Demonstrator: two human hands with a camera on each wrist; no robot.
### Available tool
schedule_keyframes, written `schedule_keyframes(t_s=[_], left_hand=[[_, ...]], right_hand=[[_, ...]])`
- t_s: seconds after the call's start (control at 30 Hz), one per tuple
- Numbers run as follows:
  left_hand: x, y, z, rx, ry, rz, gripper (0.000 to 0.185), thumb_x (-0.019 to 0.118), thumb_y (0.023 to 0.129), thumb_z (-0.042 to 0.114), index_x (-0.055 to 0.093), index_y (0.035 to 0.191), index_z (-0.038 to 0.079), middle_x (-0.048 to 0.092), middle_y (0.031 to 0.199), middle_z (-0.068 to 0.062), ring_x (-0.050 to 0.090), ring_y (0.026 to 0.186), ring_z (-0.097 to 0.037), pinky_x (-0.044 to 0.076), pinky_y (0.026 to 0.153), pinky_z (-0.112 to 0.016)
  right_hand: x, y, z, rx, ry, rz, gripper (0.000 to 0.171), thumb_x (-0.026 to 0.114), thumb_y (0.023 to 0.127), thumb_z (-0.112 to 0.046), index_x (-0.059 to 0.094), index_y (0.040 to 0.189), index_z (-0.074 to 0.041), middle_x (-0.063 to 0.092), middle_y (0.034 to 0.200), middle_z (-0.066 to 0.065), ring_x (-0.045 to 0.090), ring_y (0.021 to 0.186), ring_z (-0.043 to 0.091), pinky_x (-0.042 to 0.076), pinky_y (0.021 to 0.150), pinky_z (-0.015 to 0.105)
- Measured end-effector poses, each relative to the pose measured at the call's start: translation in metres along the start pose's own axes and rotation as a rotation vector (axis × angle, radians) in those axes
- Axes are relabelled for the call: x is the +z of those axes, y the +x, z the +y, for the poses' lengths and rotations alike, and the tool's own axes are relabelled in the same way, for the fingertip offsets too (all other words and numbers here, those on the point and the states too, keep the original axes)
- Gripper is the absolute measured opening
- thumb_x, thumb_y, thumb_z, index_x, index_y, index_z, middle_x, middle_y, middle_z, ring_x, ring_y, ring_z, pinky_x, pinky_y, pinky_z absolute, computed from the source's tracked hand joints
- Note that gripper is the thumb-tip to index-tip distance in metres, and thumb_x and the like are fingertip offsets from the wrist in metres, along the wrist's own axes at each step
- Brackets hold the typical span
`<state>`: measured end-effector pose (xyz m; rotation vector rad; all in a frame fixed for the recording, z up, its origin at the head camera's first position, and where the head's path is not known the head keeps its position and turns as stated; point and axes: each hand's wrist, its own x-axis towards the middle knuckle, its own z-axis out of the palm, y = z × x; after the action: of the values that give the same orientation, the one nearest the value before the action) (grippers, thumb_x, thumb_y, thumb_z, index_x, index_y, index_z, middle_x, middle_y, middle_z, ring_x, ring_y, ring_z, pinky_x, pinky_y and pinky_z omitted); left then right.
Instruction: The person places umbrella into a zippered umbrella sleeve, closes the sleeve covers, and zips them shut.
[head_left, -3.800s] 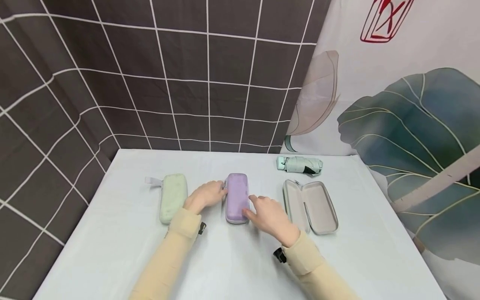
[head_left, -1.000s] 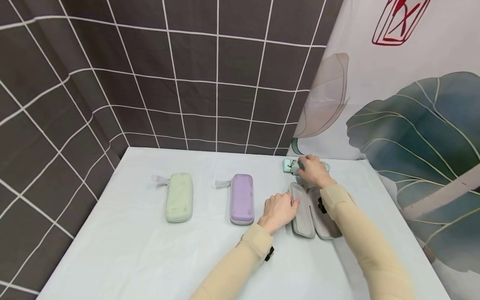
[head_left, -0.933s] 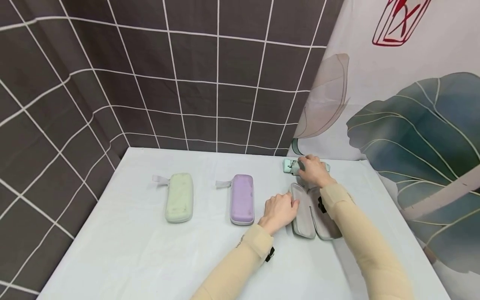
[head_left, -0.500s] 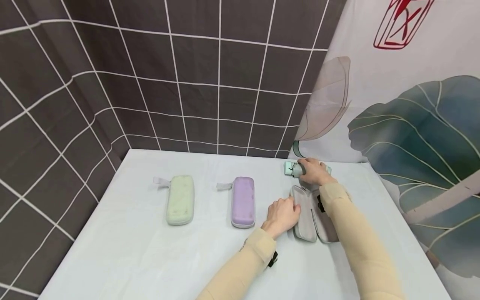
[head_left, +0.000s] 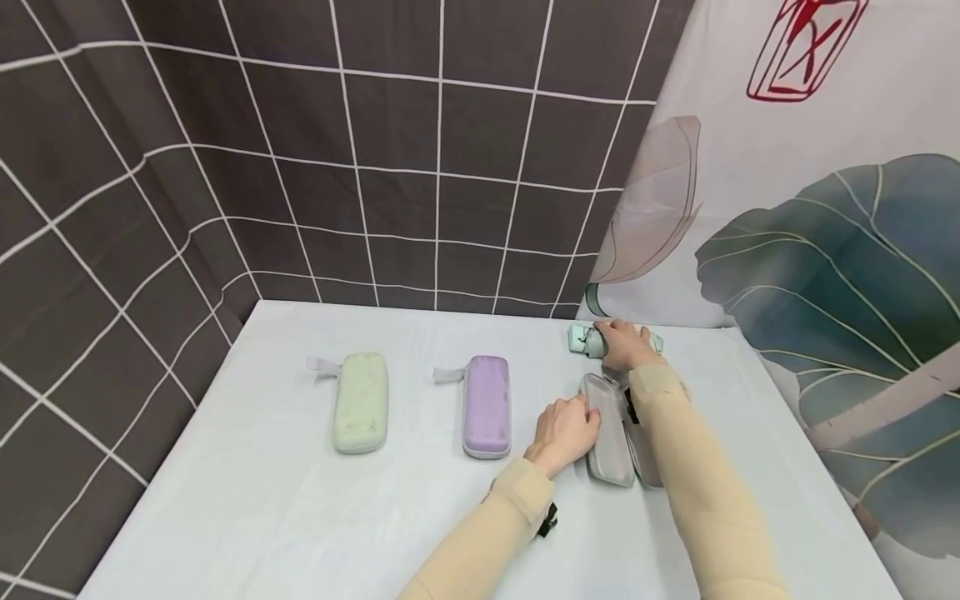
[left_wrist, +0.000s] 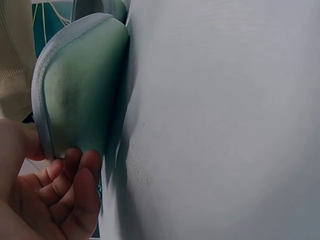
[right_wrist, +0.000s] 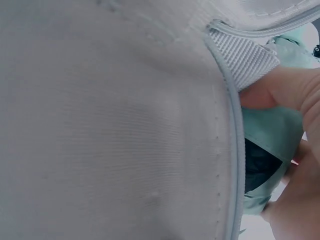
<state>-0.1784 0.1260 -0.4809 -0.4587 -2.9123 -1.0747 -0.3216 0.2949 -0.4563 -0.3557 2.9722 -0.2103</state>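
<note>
An unzipped case (head_left: 609,442) lies spread open on the right, its pale grey lining facing up. My left hand (head_left: 564,433) pinches its left edge; in the left wrist view, thumb and fingertips meet at the rim of the green outer shell (left_wrist: 80,90). Behind the case is a folded mint-green umbrella (head_left: 579,338), lying crosswise. My right hand (head_left: 628,345) grips the umbrella from above, covering its middle. The right wrist view shows the thumb beside the case's grey strap (right_wrist: 245,57), with the umbrella's green cloth (right_wrist: 275,127) under the hand. My right forearm hides part of the case's right half.
A closed purple case (head_left: 487,408) lies left of my left hand, its strap pointing left. Farther left is a closed light green case (head_left: 360,403). The white table (head_left: 247,500) ends at a dark checked curtain (head_left: 390,200) and a leaf-patterned cloth (head_left: 825,250).
From beside the purple case, both hands have moved right, the left to the open case and the right to the umbrella. Over the last second, my right forearm has shifted slightly left.
</note>
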Motion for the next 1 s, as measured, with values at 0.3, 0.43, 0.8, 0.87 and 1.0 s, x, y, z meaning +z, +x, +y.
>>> schedule_keyframes(t_s=[0.3,0.43,0.8,0.87,1.0], left_hand=[[0.005,-0.003,-0.004,-0.028,-0.045,0.008,0.034,0.052,0.098,0.027,0.041,0.067,0.017,0.041,0.054,0.002,0.044,0.049,-0.013,0.035,0.047,-0.028],[0.008,-0.006,-0.005,-0.037,-0.063,0.008,0.034,0.053,0.099,0.026,0.041,0.068,0.017,0.04,0.054,0.002,0.044,0.049,-0.014,0.035,0.047,-0.029],[0.008,-0.008,-0.008,-0.055,-0.108,0.007,0.033,0.053,0.098,0.026,0.041,0.069,0.017,0.039,0.055,0.003,0.045,0.051,-0.013,0.035,0.047,-0.028],[0.009,-0.008,-0.009,-0.065,-0.118,0.009,0.033,0.053,0.098,0.026,0.041,0.069,0.017,0.038,0.055,0.003,0.044,0.051,-0.013,0.035,0.047,-0.029],[0.009,-0.008,-0.008,-0.065,-0.147,-0.003,0.034,0.053,0.099,0.027,0.041,0.069,0.017,0.038,0.056,0.004,0.042,0.049,-0.012,0.033,0.046,-0.028]], right_hand=[[0.007,0.0,0.003,-0.002,-0.015,0.011,0.073,0.071,0.078,-0.006,0.039,0.143,0.0,0.043,0.133,0.034,0.037,0.124,0.05,0.02,0.099,0.073],[0.009,-0.001,0.008,-0.029,-0.012,-0.003,0.071,0.071,0.077,-0.004,0.042,0.141,-0.001,0.045,0.131,0.032,0.04,0.12,0.048,0.026,0.095,0.072],[-0.018,-0.017,0.0,-0.121,-0.01,0.057,0.074,0.07,0.075,-0.006,0.042,0.143,0.0,0.049,0.127,0.031,0.046,0.116,0.046,0.035,0.09,0.068],[-0.024,-0.021,-0.002,-0.139,-0.023,0.07,0.072,0.071,0.076,-0.007,0.043,0.142,-0.001,0.05,0.126,0.03,0.047,0.115,0.045,0.036,0.09,0.067],[-0.035,-0.031,-0.006,-0.153,-0.063,0.092,0.068,0.07,0.079,-0.012,0.043,0.141,-0.001,0.052,0.12,0.027,0.049,0.11,0.043,0.039,0.086,0.066]])
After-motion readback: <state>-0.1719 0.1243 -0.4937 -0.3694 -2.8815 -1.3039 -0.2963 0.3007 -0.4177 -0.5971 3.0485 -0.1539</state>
